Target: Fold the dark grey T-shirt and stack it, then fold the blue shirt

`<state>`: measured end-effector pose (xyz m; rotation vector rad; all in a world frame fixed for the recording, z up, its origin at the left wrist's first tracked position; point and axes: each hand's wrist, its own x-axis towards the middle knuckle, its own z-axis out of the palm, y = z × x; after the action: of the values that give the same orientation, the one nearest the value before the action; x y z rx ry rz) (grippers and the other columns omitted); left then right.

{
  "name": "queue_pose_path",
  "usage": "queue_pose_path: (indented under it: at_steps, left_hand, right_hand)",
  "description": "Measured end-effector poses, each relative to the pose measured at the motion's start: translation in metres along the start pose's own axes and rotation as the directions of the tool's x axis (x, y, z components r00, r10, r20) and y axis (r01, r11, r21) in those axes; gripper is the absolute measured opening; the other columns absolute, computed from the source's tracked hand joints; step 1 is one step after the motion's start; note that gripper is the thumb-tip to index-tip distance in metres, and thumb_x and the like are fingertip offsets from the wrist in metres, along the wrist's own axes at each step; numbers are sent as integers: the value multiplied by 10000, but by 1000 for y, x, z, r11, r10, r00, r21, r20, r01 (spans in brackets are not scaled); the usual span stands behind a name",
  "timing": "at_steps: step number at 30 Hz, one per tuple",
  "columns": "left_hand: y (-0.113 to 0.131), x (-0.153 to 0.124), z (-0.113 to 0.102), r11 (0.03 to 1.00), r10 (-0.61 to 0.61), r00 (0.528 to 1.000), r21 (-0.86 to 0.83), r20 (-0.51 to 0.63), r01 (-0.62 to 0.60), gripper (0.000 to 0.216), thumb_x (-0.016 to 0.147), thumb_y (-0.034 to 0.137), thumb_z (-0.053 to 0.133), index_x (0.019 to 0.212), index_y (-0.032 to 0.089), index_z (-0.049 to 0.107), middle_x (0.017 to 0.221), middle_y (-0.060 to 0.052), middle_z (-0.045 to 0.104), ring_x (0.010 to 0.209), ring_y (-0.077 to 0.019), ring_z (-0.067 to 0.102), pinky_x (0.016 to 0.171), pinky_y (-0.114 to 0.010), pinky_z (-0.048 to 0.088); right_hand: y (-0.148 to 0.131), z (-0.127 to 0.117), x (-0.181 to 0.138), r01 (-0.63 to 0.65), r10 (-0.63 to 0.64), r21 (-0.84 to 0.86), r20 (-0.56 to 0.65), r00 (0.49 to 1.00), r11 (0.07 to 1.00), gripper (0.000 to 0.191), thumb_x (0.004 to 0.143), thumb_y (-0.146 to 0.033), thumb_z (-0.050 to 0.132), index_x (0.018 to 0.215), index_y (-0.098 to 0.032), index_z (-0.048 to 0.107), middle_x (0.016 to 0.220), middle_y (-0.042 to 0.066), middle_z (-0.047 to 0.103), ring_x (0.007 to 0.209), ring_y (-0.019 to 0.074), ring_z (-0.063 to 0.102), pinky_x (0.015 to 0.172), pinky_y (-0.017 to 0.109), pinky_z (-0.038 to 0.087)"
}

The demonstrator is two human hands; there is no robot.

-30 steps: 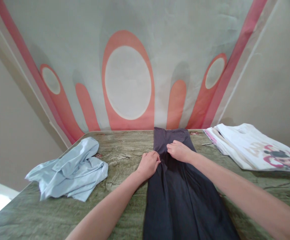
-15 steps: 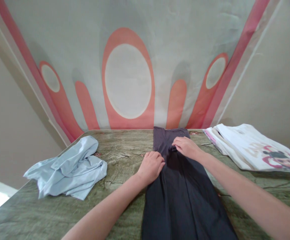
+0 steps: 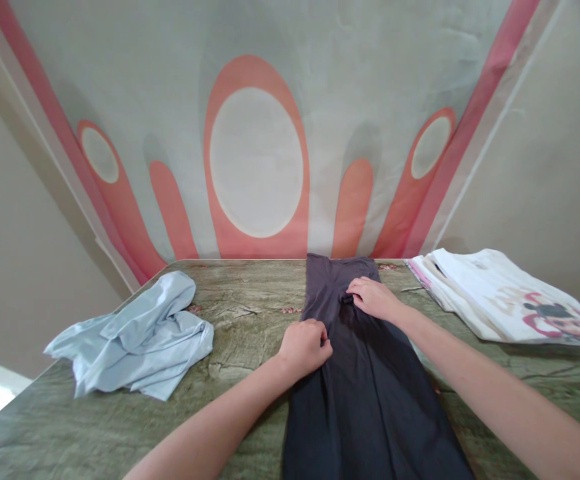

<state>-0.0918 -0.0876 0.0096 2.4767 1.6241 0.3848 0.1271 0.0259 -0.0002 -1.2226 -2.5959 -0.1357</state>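
A long dark garment (image 3: 370, 400), black below with a purplish-grey part at the far end, lies lengthwise on the table. I cannot tell its exact kind. My left hand (image 3: 305, 347) is closed at its left edge, fingers curled on the cloth; the fingertips are partly hidden. My right hand (image 3: 374, 298) pinches the dark garment near a small black bunched or knotted bit (image 3: 346, 299), just below the purplish-grey part.
A crumpled light-blue cloth (image 3: 140, 340) lies on the left of the wood-patterned table (image 3: 240, 333). At the right is a stack of folded shirts (image 3: 510, 287), the top one white with a cartoon print. A wall with pink shapes (image 3: 257, 247) stands behind the table.
My left hand has slid slightly toward me along the garment's left edge, and its fingers have curled in. My right hand has barely shifted. The garment lies almost as before.
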Motion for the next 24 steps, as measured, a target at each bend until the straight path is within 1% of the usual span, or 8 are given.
queue_pose_path:
  at_steps: [5, 8, 12, 15, 16, 18, 21, 24]
  left_hand:
    - [-4, 5, -4, 967, -65, 998, -245, 25, 69, 155, 727, 275, 518, 757, 180, 636, 656, 3, 601, 588, -128, 532, 534, -213, 356]
    - [1, 5, -4, 934, -34, 998, -352, 62, 54, 196, 752, 268, 488, 793, 160, 646, 617, 11, 582, 550, -108, 507, 503, -199, 334]
    - [6, 2, -1, 907, 155, 982, -409, 105, -99, 209, 787, 231, 460, 806, 161, 657, 689, -3, 619, 600, -110, 532, 559, -199, 368]
    - [6, 0, -1, 898, 241, 969, -392, 58, -200, 196, 803, 214, 464, 836, 166, 652, 758, -17, 623, 678, -121, 551, 630, -202, 392]
    - [5, 0, -1, 905, 233, 972, -373, 31, -205, 190, 808, 212, 465, 847, 167, 646, 769, -22, 617, 702, -126, 553, 647, -203, 396]
    - [5, -1, -2, 929, 192, 981, -320, -14, -186, 177, 821, 225, 464, 856, 172, 629, 783, -29, 603, 734, -136, 553, 666, -210, 402]
    - [10, -5, -4, 968, 141, 990, -208, -16, -141, 186, 836, 316, 470, 810, 185, 599, 791, -35, 590, 727, -151, 555, 652, -231, 408]
    - [18, -11, -5, 992, 96, 995, -89, 32, -93, 269, 804, 449, 499, 761, 192, 563, 784, -38, 592, 697, -177, 564, 616, -260, 414]
  right_hand:
    - [3, -11, 6, -24, 23, -3, -109, 994, 1000, 267, 823, -114, 430, 947, -160, 662, 950, 62, 647, 892, 183, 507, 841, 297, 389]
    - [2, -18, 3, -15, 9, -32, -164, 986, 999, 268, 828, -106, 424, 959, -153, 653, 966, 74, 638, 893, 194, 502, 838, 314, 386]
    - [4, -14, -7, 16, -19, -38, -62, 998, 999, 257, 808, -110, 448, 924, -163, 671, 927, 80, 648, 881, 199, 525, 823, 326, 394]
    - [12, -7, -11, -4, 0, 142, 26, 1000, 990, 271, 754, -107, 484, 931, -174, 678, 947, 63, 658, 862, 174, 567, 819, 292, 416]
    - [17, -5, -10, -58, 50, 215, 45, 998, 975, 281, 740, -110, 492, 937, -180, 679, 957, 51, 662, 850, 163, 581, 808, 272, 426]
    - [30, -3, -4, -236, 228, 305, 63, 972, 923, 281, 737, -137, 494, 941, -188, 681, 959, 33, 674, 836, 151, 602, 781, 241, 440]
    - [52, 0, 9, -478, 490, 297, 40, 871, 827, 270, 773, -185, 466, 940, -160, 676, 970, 58, 680, 867, 168, 611, 775, 244, 439]
    - [69, 7, 23, -590, 600, 247, 41, 799, 769, 253, 784, -220, 467, 879, -127, 683, 922, 107, 686, 825, 202, 625, 723, 275, 442]
